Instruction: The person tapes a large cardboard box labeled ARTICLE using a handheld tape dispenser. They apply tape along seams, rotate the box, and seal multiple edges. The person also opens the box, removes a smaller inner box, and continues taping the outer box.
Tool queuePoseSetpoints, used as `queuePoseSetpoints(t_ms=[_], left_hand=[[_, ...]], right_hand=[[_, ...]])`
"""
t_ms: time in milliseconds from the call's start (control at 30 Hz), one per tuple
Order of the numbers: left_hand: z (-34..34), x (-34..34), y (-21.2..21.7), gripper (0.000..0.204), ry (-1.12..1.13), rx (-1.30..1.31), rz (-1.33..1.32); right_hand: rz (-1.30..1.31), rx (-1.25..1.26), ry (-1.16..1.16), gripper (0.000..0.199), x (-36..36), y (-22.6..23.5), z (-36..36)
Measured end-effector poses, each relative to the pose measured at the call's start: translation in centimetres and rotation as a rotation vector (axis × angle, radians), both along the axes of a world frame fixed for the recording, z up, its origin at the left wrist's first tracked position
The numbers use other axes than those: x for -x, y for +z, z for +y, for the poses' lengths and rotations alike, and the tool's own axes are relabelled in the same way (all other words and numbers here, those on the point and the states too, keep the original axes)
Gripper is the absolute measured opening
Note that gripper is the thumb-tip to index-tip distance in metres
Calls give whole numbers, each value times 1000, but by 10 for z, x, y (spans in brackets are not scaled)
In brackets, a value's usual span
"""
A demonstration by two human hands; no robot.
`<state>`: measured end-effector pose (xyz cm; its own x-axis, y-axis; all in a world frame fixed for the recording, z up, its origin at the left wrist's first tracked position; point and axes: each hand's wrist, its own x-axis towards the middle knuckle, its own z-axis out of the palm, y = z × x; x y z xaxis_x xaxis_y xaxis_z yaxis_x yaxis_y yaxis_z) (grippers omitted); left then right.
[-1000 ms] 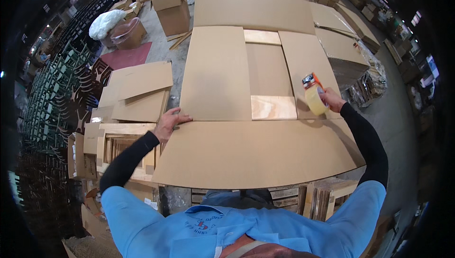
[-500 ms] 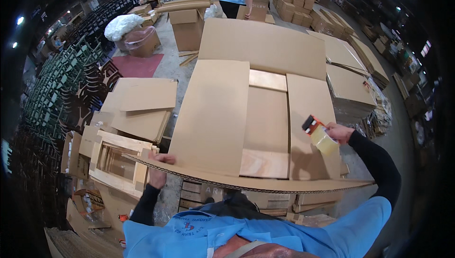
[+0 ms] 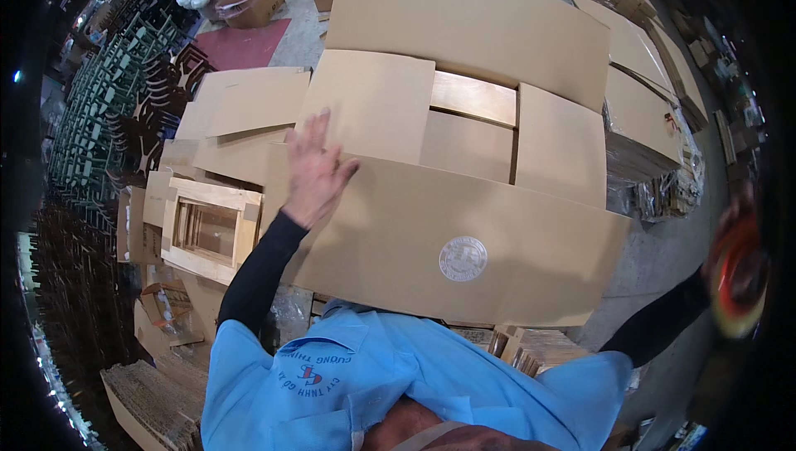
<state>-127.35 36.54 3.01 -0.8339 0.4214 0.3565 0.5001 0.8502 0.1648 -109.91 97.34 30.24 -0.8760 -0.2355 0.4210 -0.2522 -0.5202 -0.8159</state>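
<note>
A large cardboard box point(image 3: 371, 103) lies before me with its flaps folded inward. The near flap point(image 3: 373, 235), with a round white stamp, is down over the side flaps, while the far flap point(image 3: 464, 16) stretches away behind. Between the side flaps a pale wooden panel point(image 3: 474, 99) shows. My left hand point(image 3: 315, 171) rests with spread fingers on or just above the near flap's left end; contact is hard to tell. Out to the right, my right hand point(image 3: 730, 217) is smeared by motion and grips a red tape dispenser point(image 3: 740, 273) with yellowish tape, well off the box.
Wooden frames point(image 3: 203, 260) stand stacked at the left, beside loose cardboard sheets point(image 3: 249, 103). Plastic-wrapped cardboard stacks point(image 3: 643, 128) stand close on the right. Stacked chairs point(image 3: 112, 119) fill the far left. Cut cardboard point(image 3: 157, 405) lies low at the left.
The near flap has swung from standing edge-on to lying over the box. My left hand has let go of its edge and opened. My right hand has carried the tape dispenser outward to the right.
</note>
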Motion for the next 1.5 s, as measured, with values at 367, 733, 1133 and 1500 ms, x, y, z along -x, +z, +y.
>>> queuePoseSetpoints(t_ms=[367, 733, 1133, 1500], left_hand=[[43, 164, -79, 62, 155, -65, 80], [25, 367, -3, 62, -226, -1760, -634], [-56, 97, -11, 20, -607, -371, -409], [-56, 82, -37, 51, -434, -477, -412]], right_hand=[[-782, 681, -66, 50, 35, -313, -272], [-814, 608, -243, 36, 38, -300, -262], [-21, 652, -396, 44, 103, -233, -224], [-307, 201, -681, 48, 171, -352, -276]])
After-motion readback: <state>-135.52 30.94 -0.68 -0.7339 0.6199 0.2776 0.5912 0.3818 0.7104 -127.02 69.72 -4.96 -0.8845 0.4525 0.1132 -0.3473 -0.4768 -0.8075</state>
